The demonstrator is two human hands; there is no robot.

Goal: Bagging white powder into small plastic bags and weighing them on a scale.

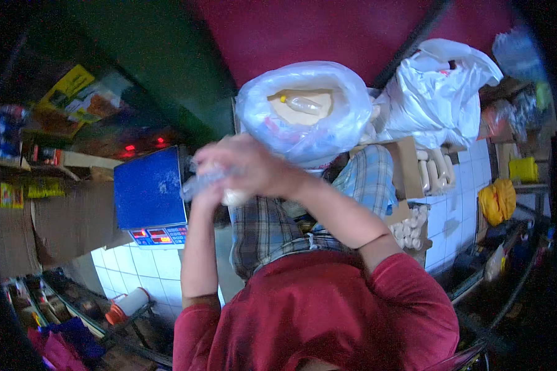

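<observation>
Both hands are close together and blurred, left of the large plastic-lined sack (301, 139). My left hand (206, 190) is low at a clear plastic bag (209, 181) with something whitish (236, 197) at its bottom. My right hand (255, 162) reaches across over the same bag; its fingers seem to be around the bag's upper part, though blur hides the exact grip. Inside the sack lies a pale, powdery or granular substance (301, 118), with a clear plastic bottle (304, 105) with a yellow cap lying on it.
A blue-topped digital scale (148, 188) stands at the left. At the right are a full white plastic bag (434, 95), a cardboard box (406, 171), filled white packets (434, 171) and more small packets (411, 229). An orange-and-white jug (127, 305) is lower left.
</observation>
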